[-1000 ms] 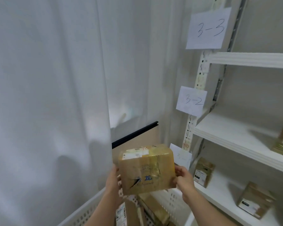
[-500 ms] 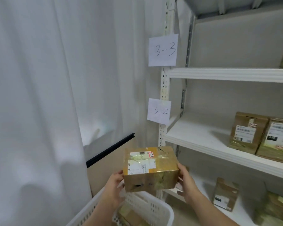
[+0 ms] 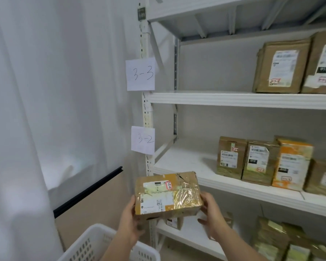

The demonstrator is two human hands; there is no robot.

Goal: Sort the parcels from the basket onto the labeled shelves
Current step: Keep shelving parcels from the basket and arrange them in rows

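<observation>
- You hold one brown parcel (image 3: 167, 194) between both hands, in the air just in front of the shelf post (image 3: 146, 113), below the "3-2" label (image 3: 143, 139).
- Your left hand (image 3: 130, 221) grips the parcel's left end, fingers curled under it and thumb along the side.
- Your right hand (image 3: 212, 213) grips the right end, thumb on the near face, fingers wrapped behind.
- The parcel's top face shows a white shipping label and a small red-edged sticker; the writing is too small to read with certainty.
- The white basket (image 3: 94, 243) sits low, left of the post, under your left forearm.
- The "3-3" label (image 3: 140, 74) hangs on the post above the "3-2" label.
- Right of the post, the middle shelf (image 3: 186, 166) carries upright parcels (image 3: 260, 161) well apart from the one you hold.
- The upper shelf (image 3: 215, 98) carries two larger parcels (image 3: 282, 66) at its right end.
</observation>
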